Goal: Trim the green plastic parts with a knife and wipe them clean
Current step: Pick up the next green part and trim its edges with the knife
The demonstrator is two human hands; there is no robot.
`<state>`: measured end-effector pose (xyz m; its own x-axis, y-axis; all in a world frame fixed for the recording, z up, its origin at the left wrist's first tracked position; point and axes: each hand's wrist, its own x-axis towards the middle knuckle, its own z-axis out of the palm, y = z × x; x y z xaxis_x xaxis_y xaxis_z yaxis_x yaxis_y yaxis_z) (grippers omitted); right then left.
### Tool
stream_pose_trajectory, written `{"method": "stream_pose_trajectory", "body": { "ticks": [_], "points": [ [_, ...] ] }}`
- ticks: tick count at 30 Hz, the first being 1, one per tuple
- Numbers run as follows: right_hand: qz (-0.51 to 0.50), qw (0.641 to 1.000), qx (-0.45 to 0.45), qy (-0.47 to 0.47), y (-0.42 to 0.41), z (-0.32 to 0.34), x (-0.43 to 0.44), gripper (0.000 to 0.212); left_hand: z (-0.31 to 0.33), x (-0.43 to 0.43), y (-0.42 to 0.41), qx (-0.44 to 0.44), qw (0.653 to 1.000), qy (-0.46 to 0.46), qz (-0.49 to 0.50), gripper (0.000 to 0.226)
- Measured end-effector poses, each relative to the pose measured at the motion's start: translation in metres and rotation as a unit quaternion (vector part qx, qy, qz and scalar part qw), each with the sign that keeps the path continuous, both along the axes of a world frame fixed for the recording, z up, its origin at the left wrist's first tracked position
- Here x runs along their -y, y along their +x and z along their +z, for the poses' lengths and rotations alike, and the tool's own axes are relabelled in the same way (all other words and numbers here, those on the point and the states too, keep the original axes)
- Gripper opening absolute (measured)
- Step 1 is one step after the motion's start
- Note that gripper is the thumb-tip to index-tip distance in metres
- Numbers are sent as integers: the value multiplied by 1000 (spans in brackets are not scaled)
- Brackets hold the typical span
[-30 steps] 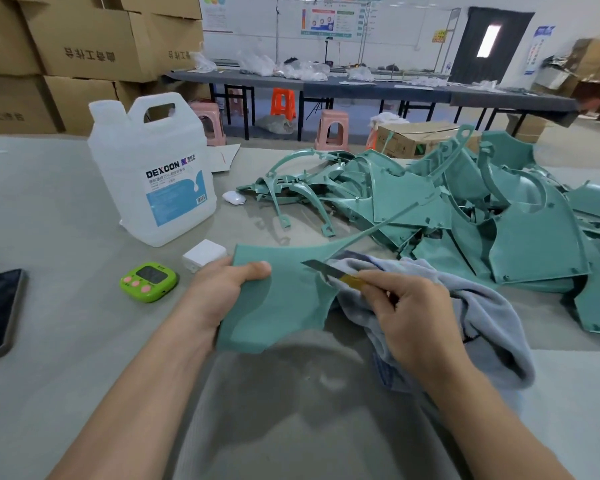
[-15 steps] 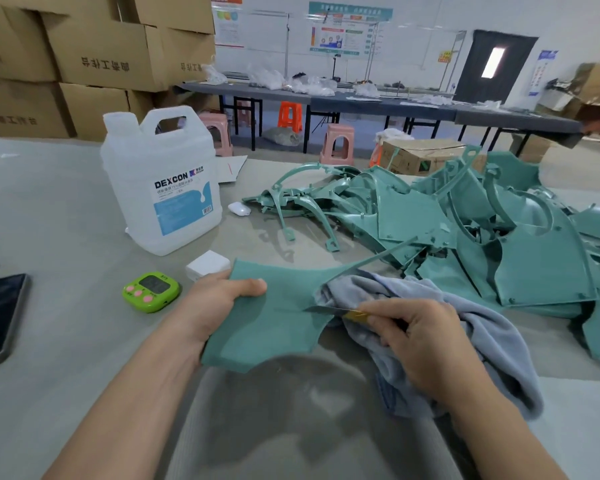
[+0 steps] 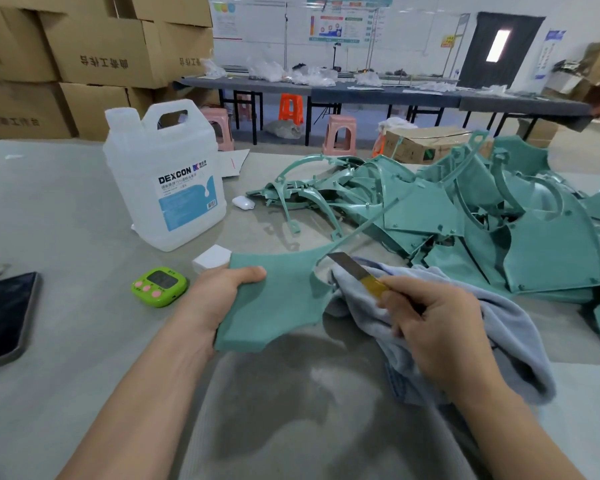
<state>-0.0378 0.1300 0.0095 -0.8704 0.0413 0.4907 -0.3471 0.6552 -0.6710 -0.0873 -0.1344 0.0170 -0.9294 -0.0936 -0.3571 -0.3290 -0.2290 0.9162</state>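
Observation:
My left hand (image 3: 219, 292) grips the left edge of a flat green plastic part (image 3: 281, 299), thumb on top, holding it above the table. A thin stem of that part runs up to the right. In my right hand (image 3: 433, 327) is a knife (image 3: 357, 271) with a yellow handle, its blade tip at the part's upper right edge. A grey cloth (image 3: 499, 327) lies under my right hand and drapes to the right. A heap of green plastic parts (image 3: 465, 220) covers the table's right side.
A white DEXCON jug (image 3: 167, 178) stands at the back left. A green timer (image 3: 160, 285) and a small white block (image 3: 211, 258) lie near my left hand. A dark tablet (image 3: 4, 317) sits at the left edge. Small white earbud case (image 3: 243, 202) behind.
The knife blade went from near the part's upper right edge down to its lower right edge, then back up to the upper edge by the stem. My left hand kept its hold.

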Motion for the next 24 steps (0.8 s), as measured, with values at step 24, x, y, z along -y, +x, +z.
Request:
{"method": "stream_pose_trajectory", "body": {
  "ticks": [24],
  "points": [
    [63, 996, 57, 24, 7, 2, 8, 39, 1, -4, 4, 13, 998, 31, 46, 17]
  ]
}}
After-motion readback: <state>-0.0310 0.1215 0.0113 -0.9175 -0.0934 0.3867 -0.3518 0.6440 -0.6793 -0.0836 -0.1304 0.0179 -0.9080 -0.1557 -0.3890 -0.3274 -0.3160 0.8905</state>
